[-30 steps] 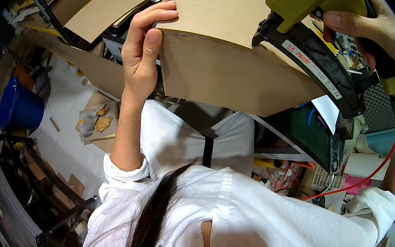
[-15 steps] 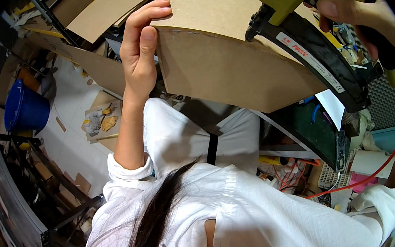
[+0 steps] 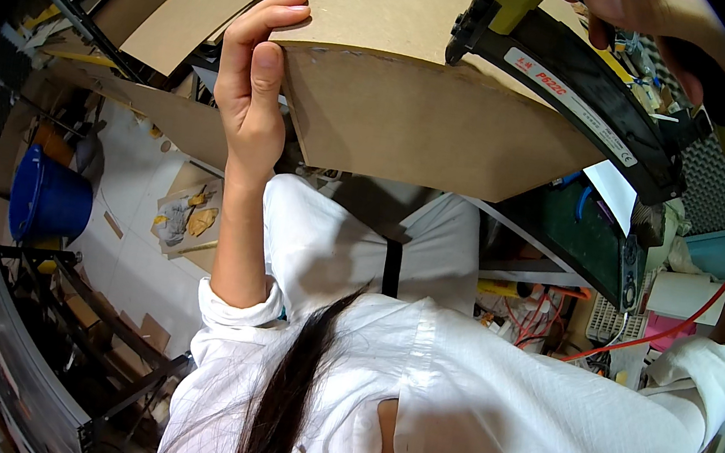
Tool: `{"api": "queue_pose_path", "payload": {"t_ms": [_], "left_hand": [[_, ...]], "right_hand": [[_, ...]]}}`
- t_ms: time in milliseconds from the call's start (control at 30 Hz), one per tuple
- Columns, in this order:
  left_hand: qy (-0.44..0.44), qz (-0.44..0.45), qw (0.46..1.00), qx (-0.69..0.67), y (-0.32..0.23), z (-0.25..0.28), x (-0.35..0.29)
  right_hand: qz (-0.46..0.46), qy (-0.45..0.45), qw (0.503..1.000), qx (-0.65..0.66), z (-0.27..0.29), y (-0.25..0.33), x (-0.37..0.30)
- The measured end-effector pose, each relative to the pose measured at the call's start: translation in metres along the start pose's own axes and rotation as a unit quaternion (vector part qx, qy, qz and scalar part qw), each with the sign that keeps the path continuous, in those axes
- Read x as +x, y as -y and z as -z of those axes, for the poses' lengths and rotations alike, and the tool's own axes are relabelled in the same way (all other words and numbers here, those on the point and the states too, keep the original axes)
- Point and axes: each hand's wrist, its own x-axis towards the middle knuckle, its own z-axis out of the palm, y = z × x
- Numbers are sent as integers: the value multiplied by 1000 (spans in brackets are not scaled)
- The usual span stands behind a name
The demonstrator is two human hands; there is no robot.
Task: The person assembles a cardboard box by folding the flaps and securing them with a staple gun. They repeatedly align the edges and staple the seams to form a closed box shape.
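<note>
A brown fibreboard assembly is in front of my lap, its front panel (image 3: 429, 126) hanging down and meeting a top panel (image 3: 372, 1) along an edge. At its left corner my left hand (image 3: 258, 78) grips the boards, thumb on the front panel and fingers bent over the corner. My right hand (image 3: 646, 17), partly cut off at the upper right, is closed round the handle of a green and black air staple gun (image 3: 569, 93). The gun's nose rests at or just above the top panel near the joint; actual contact is hard to make out.
A red air hose (image 3: 685, 325) runs down from the gun on the right. Beneath it are a dark green table (image 3: 575, 225) with pliers and a tangle of wires. A blue bucket (image 3: 58, 198) and scraps (image 3: 187, 214) are on the floor at left, near a black metal frame (image 3: 122, 342).
The board, my left hand and the staple gun have shifted slightly up and to the left. Both grips look the same.
</note>
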Motion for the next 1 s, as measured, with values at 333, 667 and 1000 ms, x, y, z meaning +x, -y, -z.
{"api": "queue_pose_path", "payload": {"t_ms": [333, 667, 1000], "left_hand": [[3, -3, 1000, -7, 3, 0, 0], [3, 3, 1000, 9, 0, -1, 0], [-4, 22, 998, 58, 1, 2, -3]], "right_hand": [[-7, 0, 1000, -4, -10, -3, 2], [-13, -5, 1000, 3, -8, -8, -4], [-29, -14, 999, 24, 5, -24, -19]]}}
